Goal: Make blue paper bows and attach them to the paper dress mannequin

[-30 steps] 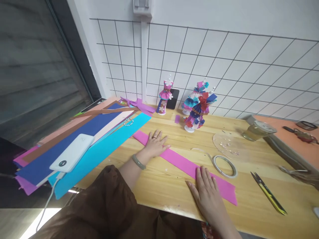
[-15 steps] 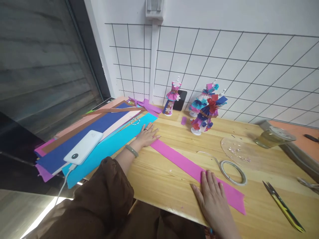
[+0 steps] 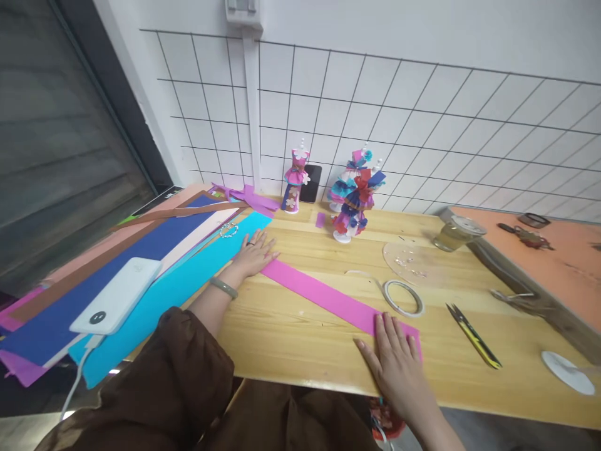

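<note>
A long pink strip (image 3: 323,295), which looks like crepe paper, lies flat and slanted across the wooden table (image 3: 282,332). My left hand (image 3: 254,254) rests with fingers spread at the strip's far left end, its fingertips by a turquoise paper strip (image 3: 188,291). Over the near right end of the pink strip, my right hand (image 3: 397,351) lies flat with fingers stretched and thumb apart. Neither hand grips anything. Just beyond the right hand are a roll of tape (image 3: 420,308), its loose end trailing left, and yellow-and-black snips (image 3: 474,336).
Coloured paper sheets with a white power bank (image 3: 119,294) and a beaded bracelet (image 3: 229,230) cover the left side. Small paper-dressed figures (image 3: 359,200) and a phone (image 3: 311,183) stand by the wall. A dish of beads (image 3: 406,262), a cup (image 3: 455,235) and a white disc (image 3: 567,372) are right.
The camera view has swung right, showing more of the table's right side. My right hand sits closer to the pink strip's right end; the left stays at the other end.
</note>
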A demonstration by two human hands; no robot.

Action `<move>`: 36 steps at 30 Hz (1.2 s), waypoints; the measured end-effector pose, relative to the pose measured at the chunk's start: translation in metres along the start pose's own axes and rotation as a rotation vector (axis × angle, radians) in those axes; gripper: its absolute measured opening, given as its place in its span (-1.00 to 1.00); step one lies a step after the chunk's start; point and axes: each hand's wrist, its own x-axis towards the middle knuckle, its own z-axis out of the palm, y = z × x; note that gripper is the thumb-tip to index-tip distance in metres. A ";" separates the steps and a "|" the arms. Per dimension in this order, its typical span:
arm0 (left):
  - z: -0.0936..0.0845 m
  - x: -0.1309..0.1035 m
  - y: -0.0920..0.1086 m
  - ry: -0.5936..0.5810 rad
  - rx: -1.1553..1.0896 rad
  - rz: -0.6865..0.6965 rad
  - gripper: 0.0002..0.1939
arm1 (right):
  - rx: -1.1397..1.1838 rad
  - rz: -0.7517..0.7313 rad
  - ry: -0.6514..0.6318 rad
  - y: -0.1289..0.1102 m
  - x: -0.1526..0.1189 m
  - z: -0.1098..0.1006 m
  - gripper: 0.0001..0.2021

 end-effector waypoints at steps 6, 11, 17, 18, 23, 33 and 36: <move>-0.001 0.002 0.000 -0.029 0.018 -0.009 -0.35 | -0.071 0.043 -0.034 0.024 -0.017 0.004 -0.37; -0.001 0.005 -0.002 -0.046 0.014 -0.021 -0.30 | -0.124 0.038 -0.056 0.034 -0.020 0.005 -0.33; -0.001 0.004 -0.005 -0.030 -0.028 -0.037 -0.23 | -0.245 -0.011 -0.074 0.039 -0.009 -0.004 -0.48; -0.002 0.004 -0.005 -0.024 -0.039 -0.038 -0.22 | -0.270 -0.038 -0.067 0.041 -0.006 -0.005 -0.53; -0.001 0.002 -0.010 0.093 -0.186 -0.039 -0.28 | -0.371 -0.194 -0.071 0.044 0.007 -0.009 -0.61; -0.010 0.002 -0.008 0.608 -0.402 0.043 -0.51 | -0.425 -0.135 -0.064 0.033 0.024 -0.023 -0.64; -0.019 -0.003 0.006 0.650 -0.408 0.133 -0.55 | -0.465 -0.109 -0.068 0.026 0.030 -0.023 -0.65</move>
